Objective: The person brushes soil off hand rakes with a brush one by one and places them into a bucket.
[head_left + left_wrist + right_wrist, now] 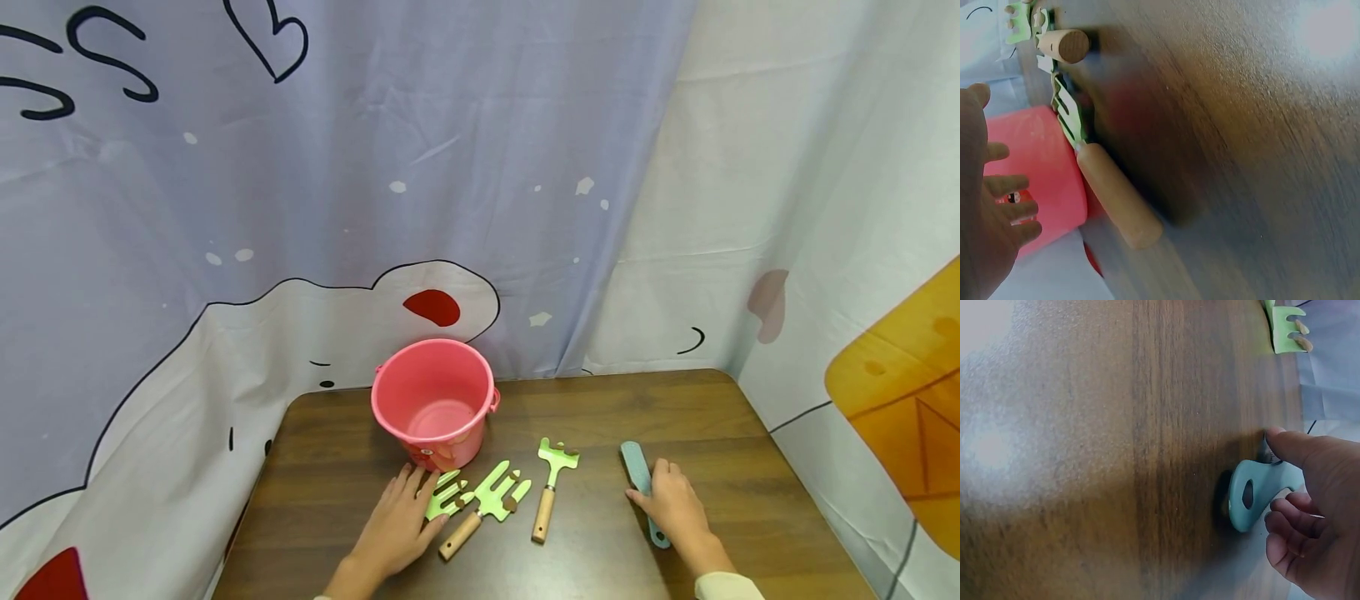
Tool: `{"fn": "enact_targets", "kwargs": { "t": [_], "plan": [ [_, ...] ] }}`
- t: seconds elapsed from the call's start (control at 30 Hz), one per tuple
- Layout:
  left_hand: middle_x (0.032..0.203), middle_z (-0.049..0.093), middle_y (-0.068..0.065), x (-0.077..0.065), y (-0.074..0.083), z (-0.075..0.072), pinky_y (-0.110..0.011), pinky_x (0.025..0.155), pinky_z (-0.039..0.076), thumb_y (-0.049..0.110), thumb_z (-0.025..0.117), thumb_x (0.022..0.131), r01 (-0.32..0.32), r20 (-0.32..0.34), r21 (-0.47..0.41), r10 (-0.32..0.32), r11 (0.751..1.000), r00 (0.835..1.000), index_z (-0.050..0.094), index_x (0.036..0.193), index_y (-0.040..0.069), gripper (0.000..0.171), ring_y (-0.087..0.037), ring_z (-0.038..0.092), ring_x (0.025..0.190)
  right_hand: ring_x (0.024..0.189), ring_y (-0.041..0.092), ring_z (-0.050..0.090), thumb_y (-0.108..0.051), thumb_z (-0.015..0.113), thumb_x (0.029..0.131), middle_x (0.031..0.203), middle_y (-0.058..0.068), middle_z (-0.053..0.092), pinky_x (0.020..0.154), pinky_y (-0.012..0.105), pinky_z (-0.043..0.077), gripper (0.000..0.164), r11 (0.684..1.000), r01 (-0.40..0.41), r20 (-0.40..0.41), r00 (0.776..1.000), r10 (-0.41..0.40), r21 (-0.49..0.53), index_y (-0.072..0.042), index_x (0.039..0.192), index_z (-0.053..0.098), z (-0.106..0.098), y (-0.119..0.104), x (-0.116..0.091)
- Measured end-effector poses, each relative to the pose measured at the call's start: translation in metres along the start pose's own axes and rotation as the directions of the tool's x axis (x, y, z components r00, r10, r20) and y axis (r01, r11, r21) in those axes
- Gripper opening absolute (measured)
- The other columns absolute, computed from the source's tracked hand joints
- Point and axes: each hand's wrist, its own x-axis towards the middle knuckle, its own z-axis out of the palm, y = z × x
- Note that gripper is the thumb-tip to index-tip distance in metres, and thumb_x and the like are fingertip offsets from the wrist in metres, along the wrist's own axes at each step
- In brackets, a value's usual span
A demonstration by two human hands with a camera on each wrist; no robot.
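In the head view my left hand [397,521] reaches over a green garden fork [446,496], its fingers extended toward the pink bucket [433,392]. The left wrist view shows that fork's wooden handle [1119,195] beside the hand, outside its fingers. My right hand [677,504] holds a long teal tool [636,467] with a rounded end and a hole in its handle. In the right wrist view the thumb lies on one side of the teal handle [1254,494] and the curled fingers on the other; the hand hides its far part.
A second green fork [493,496] with a wooden handle lies right of my left hand. Farther right is a small green rake [555,467]. The dark wooden table [585,575] ends at a patterned curtain [525,208] behind the bucket.
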Motion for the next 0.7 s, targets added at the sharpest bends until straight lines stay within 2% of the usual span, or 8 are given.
{"fn": "enact_targets", "kwargs": {
  "t": [0.33,0.7],
  "plan": [
    [0.148,0.054,-0.022,0.003,0.008,0.004,-0.060,0.108,0.045,0.046,0.062,0.099,-0.020,0.029,-0.015,0.021,1.000,0.999,0.053,0.147,0.006,0.063,-0.046,0.051,0.137,0.071,0.031,0.062,-0.022,0.083,0.085,0.084,0.019,0.058,0.064,0.050,0.054,0.045,0.999,0.050,-0.053,0.997,-0.050,-0.009,0.008,0.097,0.051,0.001,0.001,0.000],
    [0.150,0.053,-0.020,0.008,0.018,0.004,-0.057,0.109,0.046,0.045,0.060,0.101,-0.083,0.041,-0.024,0.084,0.996,0.996,0.050,0.150,0.008,0.063,-0.042,0.051,0.139,0.079,0.037,0.066,-0.014,0.081,0.087,0.088,0.021,0.059,0.070,0.052,0.057,0.040,0.996,0.083,-0.067,0.994,-0.082,0.022,0.011,0.101,0.053,-0.003,0.004,-0.002]
  ]
}}
